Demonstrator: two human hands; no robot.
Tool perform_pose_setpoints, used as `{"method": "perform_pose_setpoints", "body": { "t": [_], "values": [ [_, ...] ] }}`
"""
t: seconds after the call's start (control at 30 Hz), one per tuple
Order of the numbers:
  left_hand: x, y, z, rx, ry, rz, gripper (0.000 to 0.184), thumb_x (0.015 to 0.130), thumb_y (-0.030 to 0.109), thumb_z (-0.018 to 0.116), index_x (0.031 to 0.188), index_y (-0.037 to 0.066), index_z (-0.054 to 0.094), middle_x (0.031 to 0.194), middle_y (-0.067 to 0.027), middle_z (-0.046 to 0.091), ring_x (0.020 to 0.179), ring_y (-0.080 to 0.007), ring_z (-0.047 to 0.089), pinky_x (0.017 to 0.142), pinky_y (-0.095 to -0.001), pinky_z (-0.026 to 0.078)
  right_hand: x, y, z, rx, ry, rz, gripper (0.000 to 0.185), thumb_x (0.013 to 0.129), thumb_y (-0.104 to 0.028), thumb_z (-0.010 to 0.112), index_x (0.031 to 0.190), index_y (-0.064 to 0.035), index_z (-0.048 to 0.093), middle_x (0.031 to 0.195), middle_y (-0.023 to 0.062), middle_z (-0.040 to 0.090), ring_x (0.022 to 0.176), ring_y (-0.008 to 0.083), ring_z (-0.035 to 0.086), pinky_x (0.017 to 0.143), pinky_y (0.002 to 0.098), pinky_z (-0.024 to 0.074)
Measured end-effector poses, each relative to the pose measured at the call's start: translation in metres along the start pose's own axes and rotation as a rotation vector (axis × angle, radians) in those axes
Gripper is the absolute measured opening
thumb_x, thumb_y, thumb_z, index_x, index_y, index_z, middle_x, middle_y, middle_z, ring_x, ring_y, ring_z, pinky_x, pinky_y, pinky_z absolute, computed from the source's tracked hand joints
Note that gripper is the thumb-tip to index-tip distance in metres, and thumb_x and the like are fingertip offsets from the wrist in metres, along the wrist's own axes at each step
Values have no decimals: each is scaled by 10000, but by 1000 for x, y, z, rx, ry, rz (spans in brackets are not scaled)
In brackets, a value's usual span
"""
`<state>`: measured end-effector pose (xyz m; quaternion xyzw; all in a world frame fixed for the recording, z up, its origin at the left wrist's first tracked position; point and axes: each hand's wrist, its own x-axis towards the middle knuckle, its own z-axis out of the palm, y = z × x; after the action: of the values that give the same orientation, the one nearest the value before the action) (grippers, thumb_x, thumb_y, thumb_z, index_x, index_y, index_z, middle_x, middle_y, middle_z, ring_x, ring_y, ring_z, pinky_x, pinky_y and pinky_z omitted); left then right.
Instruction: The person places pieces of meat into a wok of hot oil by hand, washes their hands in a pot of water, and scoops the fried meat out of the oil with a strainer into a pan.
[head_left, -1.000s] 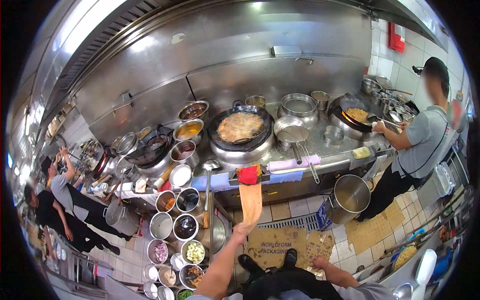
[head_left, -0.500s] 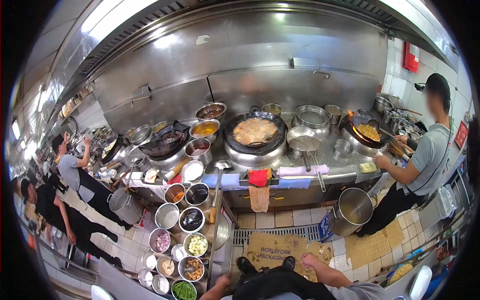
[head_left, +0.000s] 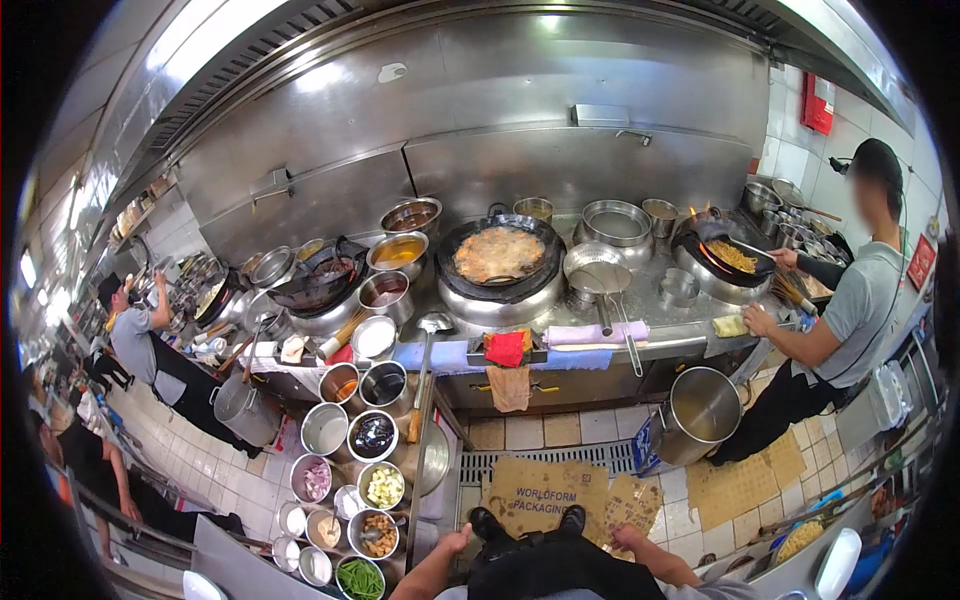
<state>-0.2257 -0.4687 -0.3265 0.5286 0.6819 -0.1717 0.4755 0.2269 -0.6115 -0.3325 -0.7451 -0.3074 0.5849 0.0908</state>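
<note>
My left hand point(head_left: 453, 541) hangs low beside the rack of ingredient pots, its fingers curled in and nothing visible in them. To the right of my black apron point(head_left: 545, 570), my right hand point(head_left: 628, 538) is held above the cardboard, also loosely closed, with no object showing. Nearest my left hand are the pots of green beans point(head_left: 360, 578), browned chunks point(head_left: 379, 537) and pale diced vegetable point(head_left: 385, 487). Ahead of me, pale golden food point(head_left: 498, 255) bubbles in oil in a large wok. A long-handled ladle point(head_left: 434, 322) leans at the stove's edge.
At the right, a co-worker point(head_left: 850, 280) holds a wok point(head_left: 708, 265) of noodles over flames. A tall stockpot point(head_left: 703, 412) stands on the floor. Flattened cardboard point(head_left: 545, 490) lies underfoot beside a drain grate point(head_left: 590, 461). More people work at the left.
My left hand has come up and forward beside the rack; my right hand has dropped slightly. The co-worker at the right has reached out to the wok. My view has shifted a little.
</note>
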Motion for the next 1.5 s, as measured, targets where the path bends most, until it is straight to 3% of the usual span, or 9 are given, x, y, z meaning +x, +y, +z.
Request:
{"method": "perform_pose_setpoints", "body": {
  "t": [0.1,0.37,0.5,0.57,0.77,0.87,1.03,1.3,1.5],
  "values": [
    [-20,28,-6,-16,1,122,673,817,608,198,943,92,611,1107,-157,532,1075,-297,467,903,-391,344,118,124,5,-571,-58,-579,158,674,-170,611,802,-78,607,843,64,607,719,199,608,597,315,490],
    [-36,56,-9,58,193,182,617,832,564,239,965,79,595,1098,-163,533,1047,-322,478,898,-403,353,58,95,6,-272,238,-206,200,674,-165,544,830,-63,616,877,141,608,775,265,600,673,372,481],
    [-15,41,-6,129,227,200,561,832,522,293,1029,71,561,1138,-179,499,1062,-340,461,904,-407,355,37,71,-5,-919,241,-370,196,737,-165,486,808,-35,615,834,121,621,722,251,612,671,354,489],
    [-13,34,-6,175,228,190,542,827,508,321,1046,69,552,1149,-184,489,1065,-344,458,905,-406,357,41,66,0,-237,81,-261,234,811,-227,467,898,-27,551,748,79,573,601,208,593,484,349,485],
    [14,-7,-5,385,54,367,481,774,462,424,1053,93,556,1130,-152,516,1050,-312,483,895,-378,374,-8,-2,3,201,84,100,212,816,-225,462,879,-41,549,720,69,566,529,189,557,433,303,452],
    [6,-12,-6,348,-86,394,464,772,458,426,1038,107,573,1062,-130,565,988,-270,536,866,-359,398,94,72,20,-267,9,-182,208,818,-230,456,865,-54,556,693,63,560,524,176,543,423,291,438],
    [-13,-5,2,-27,43,41,478,786,496,419,986,104,606,995,-120,600,913,-246,574,817,-347,422,31,12,6,-40,65,-75,246,825,-255,443,872,-51,572,694,75,571,537,178,554,440,305,464],
    [1,-28,11,95,35,324,438,796,484,417,964,131,614,929,-109,615,860,-254,586,791,-346,432,45,12,-3,-386,107,-163,244,810,-241,450,875,-46,583,718,73,585,535,175,574,437,307,481],
    [-27,-14,-4,23,-22,109,548,800,551,357,914,84,622,875,-114,623,831,-255,588,749,-348,443,6,-24,0,-717,212,-358,293,780,-277,413,890,-83,602,859,145,609,757,300,599,678,385,487]
  ]
}}
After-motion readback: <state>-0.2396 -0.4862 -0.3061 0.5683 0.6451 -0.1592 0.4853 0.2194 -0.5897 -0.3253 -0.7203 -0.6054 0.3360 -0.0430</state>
